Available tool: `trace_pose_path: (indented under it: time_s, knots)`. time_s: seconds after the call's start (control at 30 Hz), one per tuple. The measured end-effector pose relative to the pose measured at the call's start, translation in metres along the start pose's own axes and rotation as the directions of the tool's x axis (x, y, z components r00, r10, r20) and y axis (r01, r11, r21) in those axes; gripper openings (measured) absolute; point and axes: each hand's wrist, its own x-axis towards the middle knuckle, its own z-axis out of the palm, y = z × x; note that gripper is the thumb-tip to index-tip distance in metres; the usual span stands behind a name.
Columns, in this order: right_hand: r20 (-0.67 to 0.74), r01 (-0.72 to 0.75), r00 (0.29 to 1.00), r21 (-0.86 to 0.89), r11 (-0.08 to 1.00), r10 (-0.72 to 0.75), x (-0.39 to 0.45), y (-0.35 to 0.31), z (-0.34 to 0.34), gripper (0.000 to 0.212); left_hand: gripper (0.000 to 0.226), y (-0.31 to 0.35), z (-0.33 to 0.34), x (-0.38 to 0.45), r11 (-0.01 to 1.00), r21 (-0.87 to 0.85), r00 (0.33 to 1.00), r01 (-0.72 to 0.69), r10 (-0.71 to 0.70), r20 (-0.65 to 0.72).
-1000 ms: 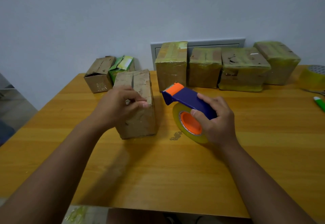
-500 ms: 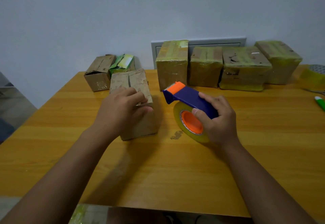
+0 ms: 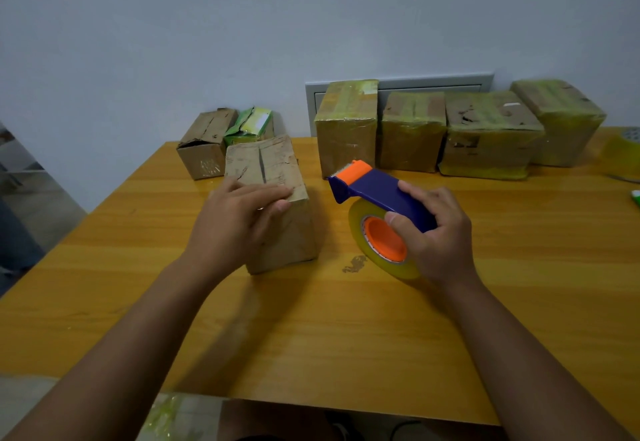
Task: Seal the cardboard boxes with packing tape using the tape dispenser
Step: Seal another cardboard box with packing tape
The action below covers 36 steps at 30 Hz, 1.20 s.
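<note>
One worn brown box (image 3: 277, 205), top seam untaped, L hand (image 3: 239, 219) on it.

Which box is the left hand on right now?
The untaped brown box standing nearest the person, left of the tape dispenser. The left hand rests on its near top edge; the four wrapped boxes sit by the wall.

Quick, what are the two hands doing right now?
Left hand: open, fingers lying flat on the plain brown cardboard box.
Right hand: closed around the blue and orange tape dispenser.
</note>
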Motion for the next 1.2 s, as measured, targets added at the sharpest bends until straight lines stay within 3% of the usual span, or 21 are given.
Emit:
trace_pose_path:
  time_s: [0.2, 0.33, 0.57, 0.8, 0.97, 1.07, 1.2]
  knots:
    - [-0.001, -0.004, 1.000, -0.006, 1.000, 0.004, 0.000, -0.001, -0.001, 0.065, 0.041, 0.002, 0.015, -0.007, 0.995, -0.081, 0.985, 0.050, -0.063, -0.160]
    - [0.004, 0.000, 1.000, -0.013, 1.000, 0.001, 0.000, -0.001, 0.000, 0.067, 0.034, 0.012, 0.015, -0.004, 0.994, -0.075, 0.990, 0.084, -0.091, -0.103]
    - [0.006, -0.004, 1.000, -0.009, 1.000, 0.004, 0.000, -0.001, 0.000, 0.065, 0.040, 0.033, 0.025, 0.000, 0.992, -0.012, 0.991, 0.123, -0.123, -0.047]
    - [-0.005, -0.004, 1.000, -0.014, 1.000, 0.004, 0.000, 0.000, 0.000, 0.066, 0.044, 0.049, 0.030, 0.004, 0.975, 0.006, 0.971, 0.224, -0.223, -0.087]
    - [-0.039, -0.004, 0.999, -0.053, 0.999, 0.002, -0.001, -0.001, 0.003, 0.068, 0.029, 0.030, 0.022, -0.003, 0.985, -0.128, 0.982, 0.116, -0.133, -0.131]
    - [-0.047, -0.007, 0.999, -0.048, 0.999, 0.005, -0.002, -0.001, 0.004, 0.068, 0.032, 0.024, 0.030, -0.006, 0.992, -0.103, 0.982, 0.072, -0.088, -0.164]
    - [-0.071, -0.022, 0.997, -0.033, 0.999, 0.020, -0.003, -0.002, 0.004, 0.067, 0.040, 0.021, 0.034, -0.012, 0.985, -0.106, 0.978, 0.135, -0.149, -0.149]
